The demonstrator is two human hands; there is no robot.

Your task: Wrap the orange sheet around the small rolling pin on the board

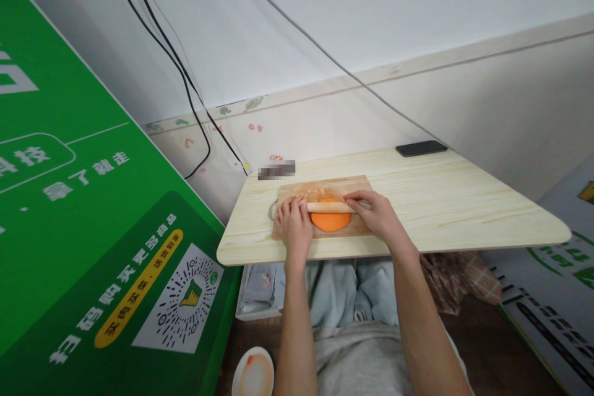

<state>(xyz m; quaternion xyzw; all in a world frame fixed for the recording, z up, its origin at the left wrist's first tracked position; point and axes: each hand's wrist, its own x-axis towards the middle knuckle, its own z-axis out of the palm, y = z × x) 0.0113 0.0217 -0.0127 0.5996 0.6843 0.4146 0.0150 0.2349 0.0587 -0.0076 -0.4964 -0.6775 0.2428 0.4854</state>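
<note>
A pale wooden rolling pin (327, 207) lies crosswise over a flat, rounded sheet of orange dough (331, 223). Both are on a wooden cutting board (364, 184) with a metal handle at its left side. At the pin's left end is my left hand (293, 224), its fingers bent over the end. My right hand (375, 213) grips the opposite end, thumb and fingers together. Some of the dough's far part is covered by the pin. A smeared orange patch marks the board beyond it.
The board rests on a light wood-grain table (464, 204). A black phone (421, 148) lies at the far right edge, and a blurred dark object (276, 170) sits at the back left. Below are a white bin (260, 291) and a stained white dish (253, 374). A green panel (116, 198) stands left.
</note>
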